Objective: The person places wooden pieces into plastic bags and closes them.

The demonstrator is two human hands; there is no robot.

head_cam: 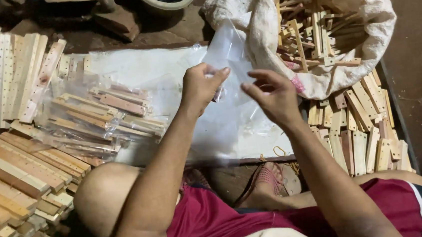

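Note:
My left hand (199, 86) pinches the edge of a clear plastic bag (225, 49) that stands up between my hands. Just right of the bag hovers my right hand (272, 96), fingers spread and touching the plastic near its lower part. Under both hands lies a white sheet (142, 71) on the ground. Left of my left hand sits a heap of clear bags filled with small wooden pieces (103, 117).
A white sack (263, 19) full of small wooden frames stands at the upper right, with loose wooden pieces (359, 127) piled below it. Drilled wooden slats (9, 74) and stacked sticks (14, 174) fill the left. My bent knees and red shorts (214, 223) are at the bottom.

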